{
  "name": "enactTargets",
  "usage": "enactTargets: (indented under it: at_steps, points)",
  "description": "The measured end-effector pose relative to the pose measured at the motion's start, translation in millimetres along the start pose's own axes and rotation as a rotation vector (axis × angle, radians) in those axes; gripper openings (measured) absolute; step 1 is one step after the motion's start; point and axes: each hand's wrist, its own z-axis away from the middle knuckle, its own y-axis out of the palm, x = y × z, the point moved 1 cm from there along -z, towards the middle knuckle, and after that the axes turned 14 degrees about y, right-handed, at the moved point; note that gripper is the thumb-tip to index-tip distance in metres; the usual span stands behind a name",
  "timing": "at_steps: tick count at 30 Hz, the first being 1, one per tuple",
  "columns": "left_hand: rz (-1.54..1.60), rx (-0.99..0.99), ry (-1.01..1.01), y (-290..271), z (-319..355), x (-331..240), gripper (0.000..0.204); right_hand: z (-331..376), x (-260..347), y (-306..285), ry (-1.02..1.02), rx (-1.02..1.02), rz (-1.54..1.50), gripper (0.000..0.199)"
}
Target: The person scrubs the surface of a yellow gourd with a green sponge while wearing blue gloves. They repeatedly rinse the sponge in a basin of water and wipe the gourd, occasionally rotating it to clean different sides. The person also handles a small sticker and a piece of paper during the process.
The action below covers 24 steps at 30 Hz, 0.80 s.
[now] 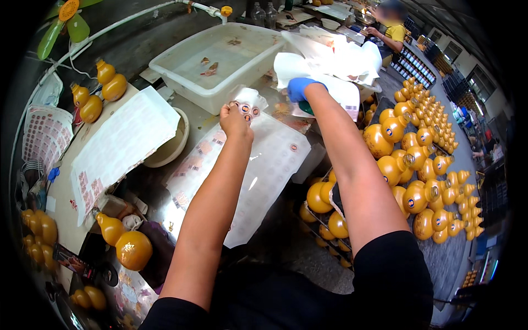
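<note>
My left hand (pixel 234 119) is bare and pinches the edge of a small clear sheet of round stickers (pixel 248 103) above a large glossy backing sheet (pixel 258 165). My right hand (pixel 301 88) wears a blue glove and grips a green object against a white paper sheet (pixel 308 69), just right of a white plastic tub (pixel 220 58) holding shallow water and a few scraps.
Several yellow gourd-shaped bottles (pixel 423 165) crowd the surface at right, others stand at left (pixel 124 239) and at the back left (pixel 110 80). A white bowl (pixel 170 144) sits under a sticker sheet (pixel 118 143). Another person (pixel 391 30) works at the far end.
</note>
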Motion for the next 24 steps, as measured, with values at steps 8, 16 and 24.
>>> enactTargets:
  at_steps: [8, 16, 24]
  points:
    - [0.123, 0.254, -0.07, 3.0, -16.3, -95.1, 0.01, 81.4, 58.4, -63.7, -0.39, 0.309, -0.965, 0.037]
    - [-0.628, 0.563, 0.242, -0.3, 16.3, -267.3, 0.075, 33.4, 131.6, -81.0, -0.527, 0.044, -1.307, 0.027]
    - [-1.086, 0.285, 0.579, -129.9, 160.4, -456.5, 0.08, -60.1, 198.6, -75.1, -0.237, -0.365, -0.328, 0.03]
